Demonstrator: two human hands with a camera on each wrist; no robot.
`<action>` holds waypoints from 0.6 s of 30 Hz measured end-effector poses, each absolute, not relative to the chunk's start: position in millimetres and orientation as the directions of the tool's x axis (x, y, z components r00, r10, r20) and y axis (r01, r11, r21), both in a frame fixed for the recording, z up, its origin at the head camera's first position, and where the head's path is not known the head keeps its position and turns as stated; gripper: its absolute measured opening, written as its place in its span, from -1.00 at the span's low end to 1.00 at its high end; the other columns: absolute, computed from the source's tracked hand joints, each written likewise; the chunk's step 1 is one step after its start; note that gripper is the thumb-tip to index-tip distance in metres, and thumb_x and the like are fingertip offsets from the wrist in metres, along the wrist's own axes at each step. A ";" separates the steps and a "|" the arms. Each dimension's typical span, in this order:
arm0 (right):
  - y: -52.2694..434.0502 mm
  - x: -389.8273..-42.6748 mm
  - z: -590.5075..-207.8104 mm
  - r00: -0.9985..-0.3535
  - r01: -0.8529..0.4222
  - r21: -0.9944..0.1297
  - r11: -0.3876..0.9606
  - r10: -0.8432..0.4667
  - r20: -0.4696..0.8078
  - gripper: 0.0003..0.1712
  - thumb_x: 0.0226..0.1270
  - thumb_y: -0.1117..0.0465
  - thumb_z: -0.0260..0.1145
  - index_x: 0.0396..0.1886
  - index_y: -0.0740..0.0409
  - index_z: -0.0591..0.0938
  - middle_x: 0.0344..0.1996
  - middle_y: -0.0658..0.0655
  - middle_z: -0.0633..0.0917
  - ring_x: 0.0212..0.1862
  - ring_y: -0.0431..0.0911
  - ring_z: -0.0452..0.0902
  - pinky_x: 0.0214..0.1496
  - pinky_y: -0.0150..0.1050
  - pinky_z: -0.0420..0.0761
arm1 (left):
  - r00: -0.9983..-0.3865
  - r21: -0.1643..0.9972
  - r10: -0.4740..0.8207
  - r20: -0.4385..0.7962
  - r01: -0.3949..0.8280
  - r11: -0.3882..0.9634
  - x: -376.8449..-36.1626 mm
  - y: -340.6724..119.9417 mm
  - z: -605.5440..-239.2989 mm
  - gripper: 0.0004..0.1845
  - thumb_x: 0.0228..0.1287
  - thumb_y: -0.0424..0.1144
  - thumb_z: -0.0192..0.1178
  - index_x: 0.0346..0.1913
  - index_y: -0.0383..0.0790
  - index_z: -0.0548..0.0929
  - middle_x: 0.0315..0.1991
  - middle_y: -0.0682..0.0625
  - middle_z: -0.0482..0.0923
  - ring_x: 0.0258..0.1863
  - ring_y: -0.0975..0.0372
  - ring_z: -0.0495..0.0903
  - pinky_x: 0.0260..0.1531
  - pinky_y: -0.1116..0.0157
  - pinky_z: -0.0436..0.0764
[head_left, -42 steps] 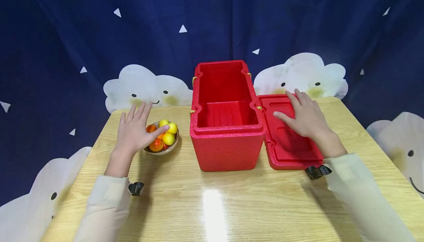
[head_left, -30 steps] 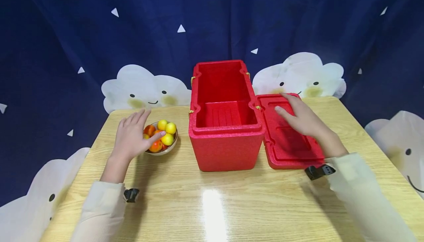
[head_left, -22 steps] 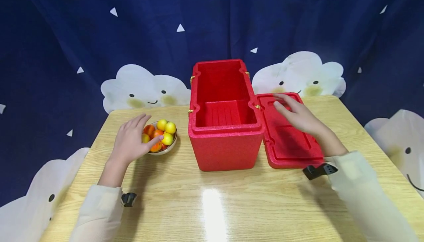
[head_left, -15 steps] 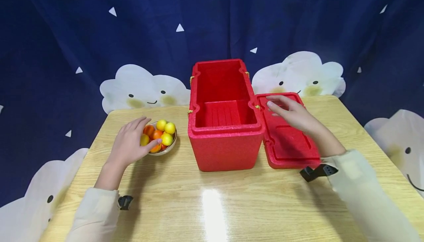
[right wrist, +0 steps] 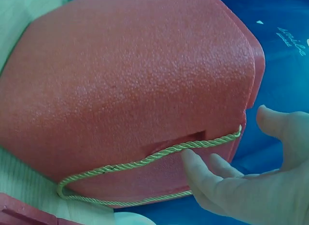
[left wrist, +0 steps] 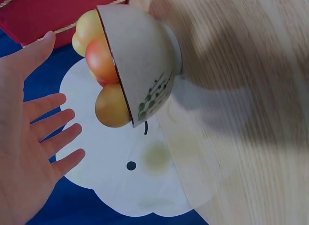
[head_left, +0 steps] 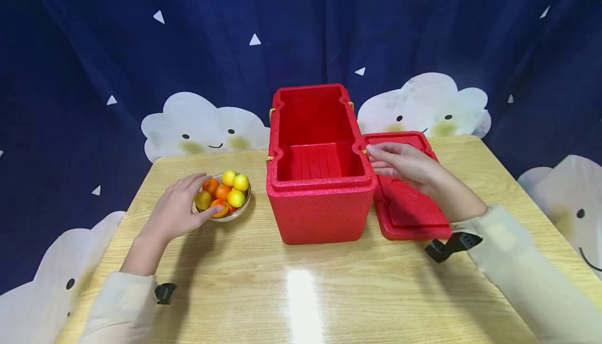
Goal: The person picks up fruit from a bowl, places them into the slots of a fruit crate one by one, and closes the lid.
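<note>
Resting on the wooden tabletop (head_left: 301, 291), in order from the left:

Left hand (head_left: 176, 210): fingers (left wrist: 53, 126) straight and spread, holding nothing. In the head view the palm lies against the near-left side of the bowl; the wrist view shows the open palm just beside the rim, and firm contact cannot be told.

Bowl (head_left: 235, 213): pale, with a leaf pattern on its wall (left wrist: 145, 75), just right of the left fingers. It holds small round fruit (head_left: 229, 190), yellow and orange, heaped above the rim.

Red foam box (head_left: 320, 208): open-topped, deep, standing upright between the two hands, well right of the left fingers and just left of the right fingers. A yellow cord (right wrist: 159, 157) runs along its side wall.

Right hand (head_left: 404, 166): fingers (right wrist: 203, 172) loosely extended, grasping nothing, their tips at the box's right rim close by the cord; whether they touch the cord cannot be told.

Red lid (head_left: 414, 213): lying flat, inner side up, under and behind the right fingers, touching the box's right wall.
</note>
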State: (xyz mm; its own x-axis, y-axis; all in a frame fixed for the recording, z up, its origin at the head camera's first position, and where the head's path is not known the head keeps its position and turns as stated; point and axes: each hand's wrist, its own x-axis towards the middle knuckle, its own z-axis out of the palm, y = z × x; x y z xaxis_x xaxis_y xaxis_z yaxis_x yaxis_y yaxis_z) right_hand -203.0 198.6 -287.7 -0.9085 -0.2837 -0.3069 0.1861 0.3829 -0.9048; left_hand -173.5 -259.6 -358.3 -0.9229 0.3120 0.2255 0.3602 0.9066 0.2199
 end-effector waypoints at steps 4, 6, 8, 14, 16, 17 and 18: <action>195.2 -205.9 -285.5 -0.892 0.230 -0.908 0.351 -0.298 -0.341 -0.18 0.41 -0.12 0.11 0.44 0.29 0.14 0.29 0.28 0.39 -0.15 -0.39 0.65 0.03 -0.47 0.63 | -0.926 0.235 0.312 0.213 0.359 0.903 -172.6 -264.2 -359.1 -0.27 0.11 0.06 0.32 0.26 -0.32 0.42 0.26 -0.27 0.43 0.27 -0.17 0.37 0.26 -0.20 0.30; 194.3 -207.7 -285.0 -0.882 0.252 -0.907 0.338 -0.305 -0.358 -0.18 0.41 -0.11 0.11 0.44 0.30 0.13 0.27 0.24 0.41 -0.15 -0.38 0.66 0.01 -0.49 0.63 | -0.929 0.254 0.311 0.202 0.356 0.899 -172.9 -266.6 -359.8 -0.25 0.12 0.08 0.32 0.27 -0.31 0.41 0.26 -0.26 0.43 0.28 -0.16 0.37 0.27 -0.20 0.29; 193.4 -209.5 -284.0 -0.872 0.278 -0.904 0.326 -0.308 -0.380 -0.16 0.40 -0.11 0.13 0.46 0.29 0.11 0.18 0.15 0.50 -0.17 -0.38 0.68 -0.02 -0.51 0.63 | -0.934 0.282 0.307 0.185 0.350 0.893 -172.7 -269.5 -360.6 -0.24 0.12 0.09 0.32 0.29 -0.31 0.40 0.27 -0.27 0.42 0.29 -0.16 0.35 0.28 -0.20 0.29; 192.4 -212.4 -281.0 -0.851 0.364 -0.887 0.285 -0.284 -0.441 -0.17 0.39 -0.11 0.16 0.46 0.27 0.16 -0.29 -0.21 0.70 -0.24 -0.36 0.71 -0.07 -0.54 0.62 | -0.942 0.383 0.300 0.153 0.336 0.861 -171.4 -277.2 -367.7 -0.26 0.14 0.06 0.33 0.26 -0.34 0.40 0.26 -0.29 0.41 0.27 -0.17 0.36 0.25 -0.21 0.33; 191.2 -212.4 -281.1 -0.850 0.381 -0.878 0.291 -0.262 -0.456 -0.17 0.36 -0.12 0.18 0.44 0.25 0.20 -0.31 -0.22 0.68 -0.25 -0.35 0.71 -0.07 -0.52 0.63 | -0.942 0.405 0.299 0.152 0.335 0.851 -170.6 -279.7 -371.9 -0.28 0.15 0.03 0.33 0.24 -0.36 0.41 0.24 -0.30 0.42 0.26 -0.18 0.37 0.24 -0.21 0.33; 190.5 -212.4 -281.4 -0.850 0.389 -0.872 0.297 -0.248 -0.464 -0.17 0.35 -0.13 0.20 0.44 0.24 0.22 -0.30 -0.22 0.68 -0.25 -0.35 0.71 -0.07 -0.52 0.64 | -0.942 0.414 0.299 0.152 0.335 0.847 -170.1 -281.3 -374.0 -0.30 0.15 0.01 0.33 0.23 -0.38 0.41 0.24 -0.31 0.43 0.25 -0.18 0.38 0.24 -0.20 0.34; 189.8 -212.3 -281.8 -0.850 0.395 -0.867 0.303 -0.236 -0.470 -0.18 0.34 -0.13 0.21 0.43 0.23 0.24 -0.30 -0.21 0.67 -0.25 -0.35 0.71 -0.07 -0.51 0.64 | -0.943 0.420 0.295 0.151 0.331 0.845 -169.6 -282.6 -376.0 -0.30 0.15 0.01 0.33 0.23 -0.38 0.41 0.24 -0.31 0.43 0.25 -0.17 0.38 0.24 -0.20 0.34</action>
